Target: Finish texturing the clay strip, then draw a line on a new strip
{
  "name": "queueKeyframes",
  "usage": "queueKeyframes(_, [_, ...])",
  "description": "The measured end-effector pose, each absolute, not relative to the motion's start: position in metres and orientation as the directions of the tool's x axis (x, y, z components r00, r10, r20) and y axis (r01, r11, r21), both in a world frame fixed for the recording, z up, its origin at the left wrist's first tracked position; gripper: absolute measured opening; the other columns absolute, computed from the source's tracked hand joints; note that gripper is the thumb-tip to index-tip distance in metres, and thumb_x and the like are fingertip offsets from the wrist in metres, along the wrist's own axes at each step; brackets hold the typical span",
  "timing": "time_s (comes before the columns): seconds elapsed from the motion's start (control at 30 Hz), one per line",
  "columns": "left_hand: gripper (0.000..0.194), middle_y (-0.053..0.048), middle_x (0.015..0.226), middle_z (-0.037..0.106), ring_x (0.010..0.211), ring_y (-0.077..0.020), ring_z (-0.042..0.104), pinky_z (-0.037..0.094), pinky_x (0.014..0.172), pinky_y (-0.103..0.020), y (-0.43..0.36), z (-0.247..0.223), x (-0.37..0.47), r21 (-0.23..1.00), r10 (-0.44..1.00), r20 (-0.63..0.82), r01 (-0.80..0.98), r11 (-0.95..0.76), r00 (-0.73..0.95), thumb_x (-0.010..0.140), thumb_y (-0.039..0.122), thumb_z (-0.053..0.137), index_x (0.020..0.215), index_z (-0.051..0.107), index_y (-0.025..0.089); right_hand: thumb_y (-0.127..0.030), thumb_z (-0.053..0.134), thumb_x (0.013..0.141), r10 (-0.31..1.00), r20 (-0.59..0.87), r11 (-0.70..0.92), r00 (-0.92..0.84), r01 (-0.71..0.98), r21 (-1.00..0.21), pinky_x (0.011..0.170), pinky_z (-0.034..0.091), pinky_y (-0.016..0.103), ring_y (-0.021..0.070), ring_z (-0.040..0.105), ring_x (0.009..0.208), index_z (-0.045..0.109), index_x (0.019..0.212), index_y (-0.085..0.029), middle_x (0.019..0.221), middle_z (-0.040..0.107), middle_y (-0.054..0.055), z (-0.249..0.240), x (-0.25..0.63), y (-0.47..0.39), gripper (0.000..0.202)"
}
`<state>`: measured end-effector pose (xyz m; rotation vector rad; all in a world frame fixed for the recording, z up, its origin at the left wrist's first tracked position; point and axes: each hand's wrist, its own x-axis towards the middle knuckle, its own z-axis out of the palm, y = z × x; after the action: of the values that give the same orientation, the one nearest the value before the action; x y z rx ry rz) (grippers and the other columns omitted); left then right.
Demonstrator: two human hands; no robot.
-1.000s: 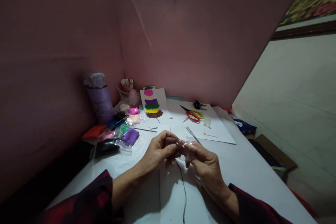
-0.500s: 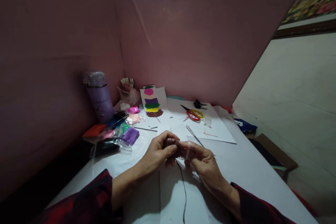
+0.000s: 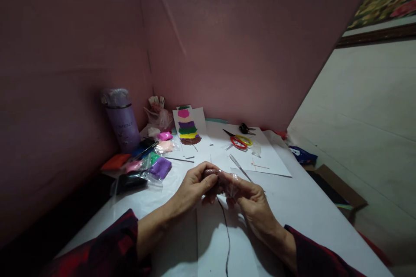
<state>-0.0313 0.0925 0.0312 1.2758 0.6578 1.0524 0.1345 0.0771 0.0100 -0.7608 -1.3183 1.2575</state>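
Between my two hands, above the white sheet, is a lump of brown modelling clay (image 3: 212, 174) with a clear plastic wrapper (image 3: 232, 185) around its right part. My left hand (image 3: 198, 184) has its fingers wrapped round the clay, the thumb pressed on its front. My right hand (image 3: 253, 199) pinches the wrapper at the right end. Fingers hide the underside of the lump. Below the hands, a white paper (image 3: 211, 242) carries a dark curved line (image 3: 228, 238).
Bagged clay, including a purple pack (image 3: 160, 168), lies left beside a purple bottle (image 3: 122, 121). A sheet with coloured layers (image 3: 188, 130) leans at the back. Scissors (image 3: 238, 140) and a metal tool (image 3: 239, 165) lie to the right. Pink panels (image 3: 227, 60) enclose the table.
Both hands stay in nearly the same place. The wrapper and the right fingers have shifted slightly around the clay, and the view has moved a little.
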Motion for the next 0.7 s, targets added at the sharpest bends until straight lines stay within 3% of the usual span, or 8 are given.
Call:
queueKeyframes(0.4, [0.039,0.002,0.061,0.054,0.045,-0.0068,0.046,0.028,0.04,-0.018,0.0885,0.0318,-0.03,0.967,0.887,0.119,-0.255,-0.002,0.446,0.083,0.049,0.064,0.094,0.055,0.013,-0.01,0.062,0.072,0.924,0.296,0.236,-0.244,-0.246,-0.94,0.048,0.044,0.022,0.0095,0.05,0.054,0.08,0.09,-0.027,0.069,0.059,-0.001,0.0101,0.1403,0.0822,0.031])
queueKeyframes(0.57, [0.04,0.002,0.06,0.054,0.045,-0.0076,0.048,0.031,0.041,-0.019,0.0889,0.0281,-0.0287,0.963,0.889,0.106,-0.267,0.019,0.446,0.083,0.051,0.064,0.093,0.057,0.013,-0.023,0.065,0.082,0.921,0.302,0.253,-0.246,-0.214,-0.944,0.049,0.044,0.023,0.0106,0.049,0.054,0.077,0.081,-0.023,0.068,0.057,0.0,0.0076,0.1397,0.0833,0.012])
queueKeyframes(0.7, [0.041,0.002,0.062,0.056,0.045,-0.0071,0.048,0.031,0.04,-0.018,0.0891,0.0286,-0.0287,0.958,0.902,0.084,-0.283,0.043,0.423,0.082,0.052,0.065,0.093,0.057,0.013,-0.023,0.068,0.079,0.926,0.328,0.292,-0.188,-0.195,-0.936,0.049,0.043,0.023,0.0111,0.049,0.054,0.077,0.078,-0.023,0.065,0.057,0.0,0.0064,0.1403,0.0836,0.009])
